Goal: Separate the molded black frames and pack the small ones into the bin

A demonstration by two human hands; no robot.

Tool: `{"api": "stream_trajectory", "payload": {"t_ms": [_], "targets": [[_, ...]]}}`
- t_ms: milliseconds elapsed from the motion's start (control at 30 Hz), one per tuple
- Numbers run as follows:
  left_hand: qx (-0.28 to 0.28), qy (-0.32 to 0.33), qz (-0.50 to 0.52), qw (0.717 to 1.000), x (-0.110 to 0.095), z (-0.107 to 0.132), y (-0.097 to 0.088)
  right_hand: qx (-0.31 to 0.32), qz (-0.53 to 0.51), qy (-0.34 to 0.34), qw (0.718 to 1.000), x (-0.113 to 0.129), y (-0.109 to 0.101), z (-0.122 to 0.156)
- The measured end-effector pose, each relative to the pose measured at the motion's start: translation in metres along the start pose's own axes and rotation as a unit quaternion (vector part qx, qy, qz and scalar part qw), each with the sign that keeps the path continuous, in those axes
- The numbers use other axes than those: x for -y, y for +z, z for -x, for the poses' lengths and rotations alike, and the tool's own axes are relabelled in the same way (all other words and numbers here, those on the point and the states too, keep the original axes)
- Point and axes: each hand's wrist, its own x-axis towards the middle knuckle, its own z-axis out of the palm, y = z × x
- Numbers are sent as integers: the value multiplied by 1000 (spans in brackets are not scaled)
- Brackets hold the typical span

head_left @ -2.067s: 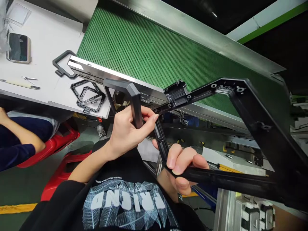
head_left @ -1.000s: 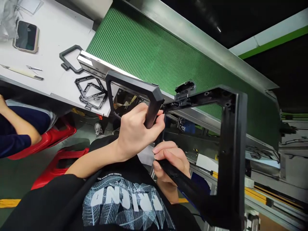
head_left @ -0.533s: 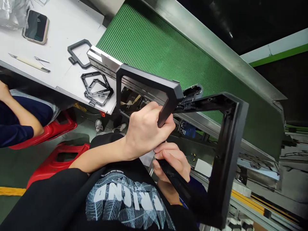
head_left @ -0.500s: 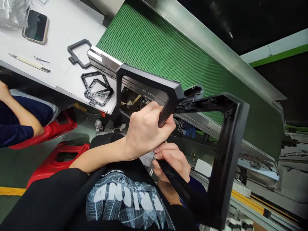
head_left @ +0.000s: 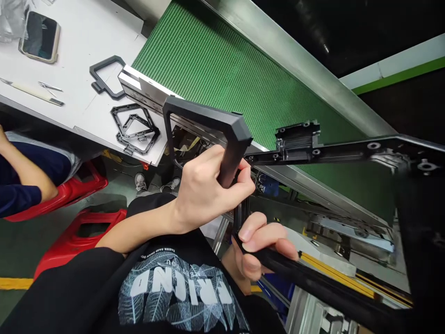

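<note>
My left hand (head_left: pixel 201 190) is closed around one side of a smooth black angular plastic frame (head_left: pixel 201 114), its outer face toward me. Beside it, my right hand (head_left: pixel 267 239) grips a corner of a second black frame (head_left: pixel 340 152). The inner side of that frame, with screw bosses and a raised bracket, faces me. It reaches past the right edge of the view, and its far side is dark and blurred. Near my left thumb the two frames come close together; whether they touch there I cannot tell.
A green conveyor belt (head_left: pixel 208 69) with metal rails runs behind the frames. On the white table (head_left: pixel 83 28) lie a smooth black frame (head_left: pixel 104 64), overlapping ribbed frames (head_left: pixel 116 121), a phone (head_left: pixel 41 37) and a pale knife-like tool (head_left: pixel 33 92). At left are a person's arm (head_left: pixel 31 169) and red stools (head_left: pixel 66 241).
The second frame has swung to the right and turned, so its inner side shows more. My right hand has shifted slightly right and down with it. My left hand has barely moved.
</note>
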Motion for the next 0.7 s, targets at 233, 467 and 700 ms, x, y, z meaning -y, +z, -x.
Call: {"api": "stream_trajectory", "payload": {"t_ms": [233,467,700], "targets": [[-18,-58,61,996,3,10,-26,-192,-144,48,970,13,10,-20],[73,-199,49,976,47,38,-35,-269,-108,91,953,6,-14,-22],[116,-204,27,972,58,48,-31,-270,-181,81,942,5,-10,-24]]}}
